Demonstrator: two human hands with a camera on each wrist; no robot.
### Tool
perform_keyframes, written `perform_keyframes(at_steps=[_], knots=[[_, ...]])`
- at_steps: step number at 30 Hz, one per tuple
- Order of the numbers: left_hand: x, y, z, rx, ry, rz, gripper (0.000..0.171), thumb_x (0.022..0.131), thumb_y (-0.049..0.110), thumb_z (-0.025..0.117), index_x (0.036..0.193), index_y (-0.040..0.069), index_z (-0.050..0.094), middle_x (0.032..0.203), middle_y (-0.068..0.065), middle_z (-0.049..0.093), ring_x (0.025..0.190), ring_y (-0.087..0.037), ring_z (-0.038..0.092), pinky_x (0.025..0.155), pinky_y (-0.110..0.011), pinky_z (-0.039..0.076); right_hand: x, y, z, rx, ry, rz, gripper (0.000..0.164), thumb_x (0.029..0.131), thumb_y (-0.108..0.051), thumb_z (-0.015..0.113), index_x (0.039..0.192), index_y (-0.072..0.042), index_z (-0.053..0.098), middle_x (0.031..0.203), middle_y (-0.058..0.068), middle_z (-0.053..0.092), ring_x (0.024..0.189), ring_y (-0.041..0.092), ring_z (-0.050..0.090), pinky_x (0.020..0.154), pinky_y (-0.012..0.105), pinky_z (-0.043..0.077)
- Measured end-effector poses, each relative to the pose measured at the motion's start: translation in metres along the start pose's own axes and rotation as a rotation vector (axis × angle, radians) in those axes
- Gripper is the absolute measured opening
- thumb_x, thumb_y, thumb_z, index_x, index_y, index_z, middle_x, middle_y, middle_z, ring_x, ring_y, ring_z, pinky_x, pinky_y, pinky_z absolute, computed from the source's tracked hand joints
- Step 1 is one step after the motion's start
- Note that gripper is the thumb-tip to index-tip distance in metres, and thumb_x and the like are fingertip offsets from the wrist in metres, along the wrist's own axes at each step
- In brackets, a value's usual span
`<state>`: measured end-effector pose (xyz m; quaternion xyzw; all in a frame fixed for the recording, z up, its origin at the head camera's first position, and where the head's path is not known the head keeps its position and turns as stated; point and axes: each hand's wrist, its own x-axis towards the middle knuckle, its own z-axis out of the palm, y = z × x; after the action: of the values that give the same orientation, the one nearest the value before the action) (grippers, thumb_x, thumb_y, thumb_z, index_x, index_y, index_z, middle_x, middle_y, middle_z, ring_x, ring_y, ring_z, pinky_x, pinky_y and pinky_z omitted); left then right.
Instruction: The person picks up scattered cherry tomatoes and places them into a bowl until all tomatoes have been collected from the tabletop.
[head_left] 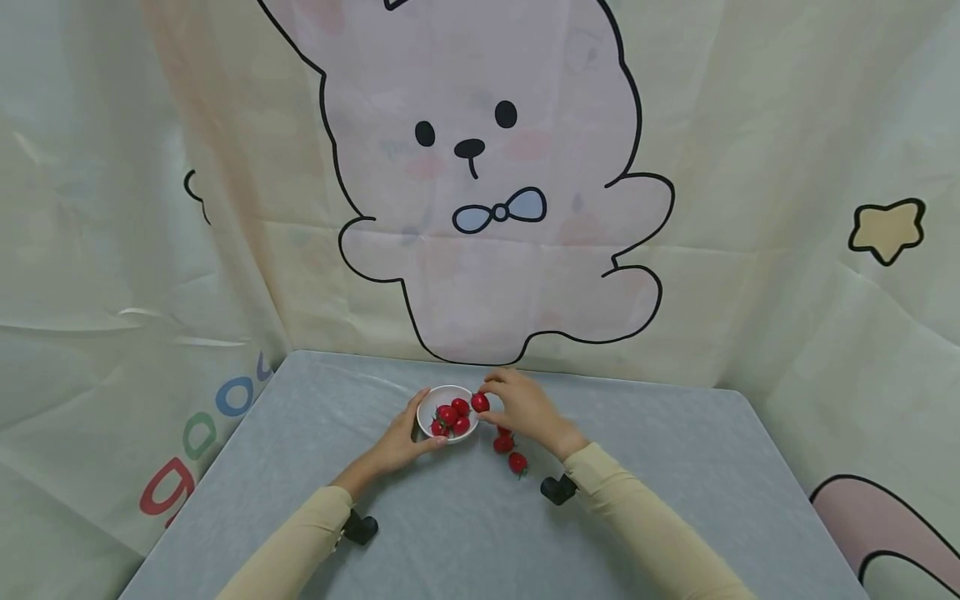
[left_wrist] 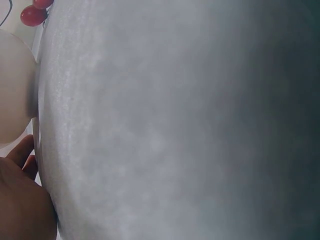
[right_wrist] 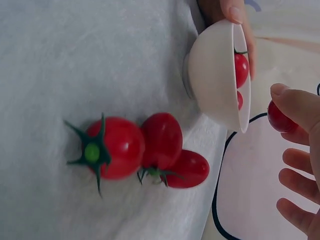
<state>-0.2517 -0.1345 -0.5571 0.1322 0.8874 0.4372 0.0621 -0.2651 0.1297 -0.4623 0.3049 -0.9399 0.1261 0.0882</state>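
A white bowl [head_left: 432, 402] with several red cherry tomatoes [head_left: 447, 415] inside stands on the table. My left hand [head_left: 401, 440] holds it from the left, thumb at the near rim and fingers along the far side. Between thumb and fingertips my right hand [head_left: 528, 407] pinches a cherry tomato [right_wrist: 279, 119], raised beside the bowl's right rim. Three more tomatoes lie close together on the cloth under the right wrist; the nearest tomato [right_wrist: 120, 147] shows its green calyx in the right wrist view. The left wrist view catches only the bowl's outer wall [left_wrist: 15, 85] and part of that hand.
A grey-blue cloth [head_left: 465, 533] covers the table. Behind it hangs a pale curtain [head_left: 712, 250] printed with a large cartoon animal, reaching the table's back edge. Both wrists wear small black cameras [head_left: 360, 527] just above the cloth.
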Motion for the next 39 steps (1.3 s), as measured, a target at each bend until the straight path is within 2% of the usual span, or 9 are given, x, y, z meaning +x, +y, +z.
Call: perform_keyframes(at_steps=[8, 14, 28, 33, 39], knots=[[0.001, -0.004, 0.0, 0.0, 0.001, 0.015, 0.103, 0.082, 0.05, 0.077, 0.159, 0.027, 0.013, 0.16, -0.016, 0.031, 0.148, -0.037, 0.032, 0.117, -0.062, 0.029, 0.007, -0.002, 0.016, 0.024, 0.026, -0.025, 0.041, 0.081, -0.043, 0.08, 0.112, -0.016, 0.074, 0.121, 0.003, 0.066, 0.112, 0.02, 0.061, 0.097, 0.039, 0.054], [0.001, -0.004, 0.001, -0.001, 0.004, 0.029, 0.103, 0.082, 0.05, 0.077, 0.159, 0.025, 0.013, 0.159, -0.016, 0.033, 0.147, -0.037, 0.033, 0.117, -0.061, 0.029, 0.005, -0.003, 0.022, 0.028, 0.011, -0.011, 0.042, 0.081, -0.045, 0.079, 0.112, -0.017, 0.073, 0.122, 0.002, 0.066, 0.113, 0.019, 0.061, 0.099, 0.039, 0.054], [0.001, -0.004, 0.0, -0.003, 0.011, 0.043, 0.102, 0.082, 0.051, 0.076, 0.159, 0.024, 0.015, 0.158, -0.018, 0.034, 0.146, -0.038, 0.035, 0.115, -0.061, 0.032, 0.004, -0.004, 0.028, -0.002, 0.018, -0.003, 0.042, 0.081, -0.049, 0.078, 0.108, -0.018, 0.075, 0.12, 0.003, 0.067, 0.113, 0.019, 0.061, 0.096, 0.039, 0.055], [0.001, -0.004, 0.0, -0.001, 0.004, 0.027, 0.103, 0.081, 0.051, 0.077, 0.159, 0.026, 0.014, 0.159, -0.016, 0.033, 0.146, -0.037, 0.034, 0.116, -0.061, 0.031, 0.003, -0.003, 0.03, 0.006, 0.025, -0.008, 0.041, 0.08, -0.05, 0.078, 0.106, -0.017, 0.075, 0.12, 0.003, 0.067, 0.113, 0.021, 0.062, 0.096, 0.04, 0.055], [0.001, -0.004, 0.001, -0.001, 0.016, 0.039, 0.102, 0.081, 0.05, 0.077, 0.159, 0.025, 0.016, 0.158, -0.017, 0.034, 0.146, -0.039, 0.035, 0.115, -0.063, 0.031, 0.001, -0.001, 0.03, 0.032, 0.023, 0.007, 0.039, 0.08, -0.048, 0.079, 0.104, -0.017, 0.075, 0.119, 0.003, 0.067, 0.11, 0.021, 0.062, 0.094, 0.041, 0.055]])
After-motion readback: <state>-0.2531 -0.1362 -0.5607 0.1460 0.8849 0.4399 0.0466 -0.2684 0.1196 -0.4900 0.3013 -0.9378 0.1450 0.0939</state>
